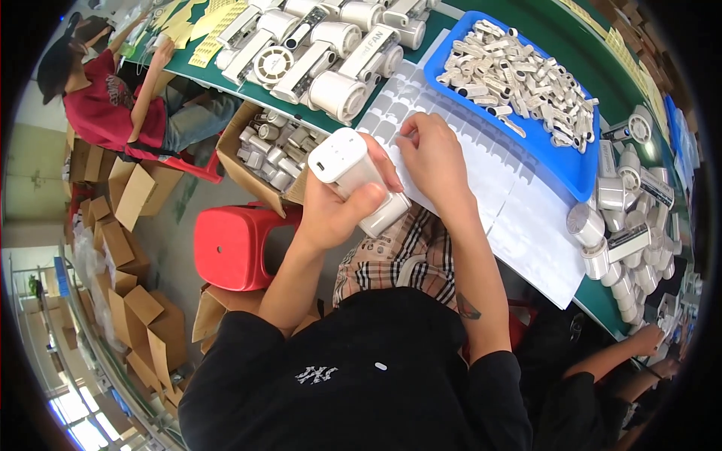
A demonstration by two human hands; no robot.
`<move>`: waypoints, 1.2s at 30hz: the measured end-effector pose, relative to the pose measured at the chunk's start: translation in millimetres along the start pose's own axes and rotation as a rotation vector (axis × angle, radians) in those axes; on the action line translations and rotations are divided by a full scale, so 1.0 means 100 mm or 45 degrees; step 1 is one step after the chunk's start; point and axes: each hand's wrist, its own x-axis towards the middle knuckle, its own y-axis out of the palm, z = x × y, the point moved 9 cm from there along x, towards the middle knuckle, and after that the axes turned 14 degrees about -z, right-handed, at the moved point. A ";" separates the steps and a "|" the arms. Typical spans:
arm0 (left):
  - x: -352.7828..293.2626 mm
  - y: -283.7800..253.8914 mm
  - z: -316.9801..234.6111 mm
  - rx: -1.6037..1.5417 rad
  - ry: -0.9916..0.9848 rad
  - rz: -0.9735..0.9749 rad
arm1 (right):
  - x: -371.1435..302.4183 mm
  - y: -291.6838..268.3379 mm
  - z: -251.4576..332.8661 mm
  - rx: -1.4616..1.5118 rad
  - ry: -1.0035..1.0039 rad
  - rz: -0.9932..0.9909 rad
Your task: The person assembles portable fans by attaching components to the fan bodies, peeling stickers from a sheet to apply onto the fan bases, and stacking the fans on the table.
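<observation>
My left hand [331,207] is wrapped round a white handheld fan [348,159], tilted so that its rounded end with a small port faces up. The lower part of its body shows below my thumb. My right hand [436,158] hovers just to the right, apart from the fan, with thumb and forefinger pinched together. Whatever lies between those fingertips is hidden or too small to name. Beneath the right hand lies a white sheet [519,225] with rows of grey tab-shaped pieces. A blue tray [579,179] beyond it holds many small white parts [519,83].
Several white fans [335,94] stand at the table's far left; more are heaped at the right [628,233]. An open carton [235,171] of white units sits by the table edge, near a red stool [226,248]. A person in red [113,113] sits left; a co-worker's hand [645,340] shows right.
</observation>
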 end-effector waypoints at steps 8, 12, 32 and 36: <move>0.19 0.29 -0.22 0.032 0.108 0.038 | -0.09 -0.89 0.05 0.862 0.048 -0.356; 0.25 0.86 -0.25 0.384 0.310 0.326 | -0.29 -1.73 -0.08 1.323 0.077 -0.636; 0.15 1.30 0.33 0.311 0.411 0.369 | -0.49 -1.72 0.16 1.103 -0.151 -0.376; 0.16 1.29 0.34 0.282 0.385 0.355 | -0.50 -1.73 0.19 1.050 -0.287 -0.346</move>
